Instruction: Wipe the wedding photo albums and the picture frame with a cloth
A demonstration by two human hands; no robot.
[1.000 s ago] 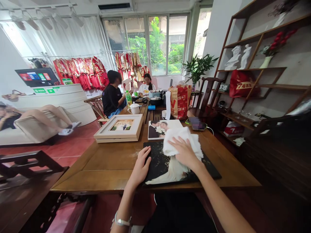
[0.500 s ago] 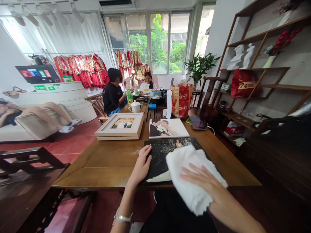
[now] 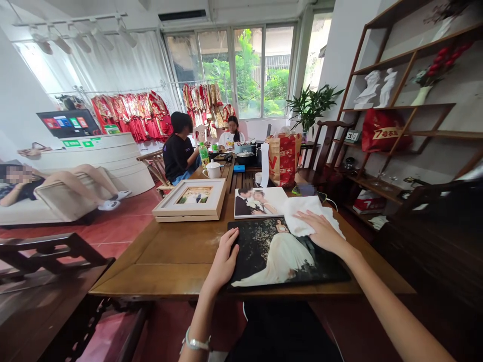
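Observation:
A dark wedding photo panel (image 3: 260, 256) with a long white gown on it lies flat near the table's front edge. My left hand (image 3: 224, 256) rests along its left edge, fingers stretched out and lying flat, holding nothing. On the panel's upper right corner is a white cloth (image 3: 292, 217), bunched and partly hanging past the corner. My right hand (image 3: 320, 229) lies on top of this cloth with its fingers extended, pressing it down. The cloth hides that corner of the picture. Just behind the panel lies a lighter couple photo panel (image 3: 279, 201).
A pale wooden picture frame (image 3: 188, 218) lies left on the wooden table (image 3: 162, 261). Behind are a lidded white mug (image 3: 212, 170), a red-and-brown paper bag (image 3: 284, 161) and a phone on a cable (image 3: 305, 189). Two people sit at the far end; another lies on a sofa (image 3: 18, 211).
My right hand has moved the cloth away from me, from the panel's lower right to its upper right corner, uncovering the gown. My left hand stays at the left edge.

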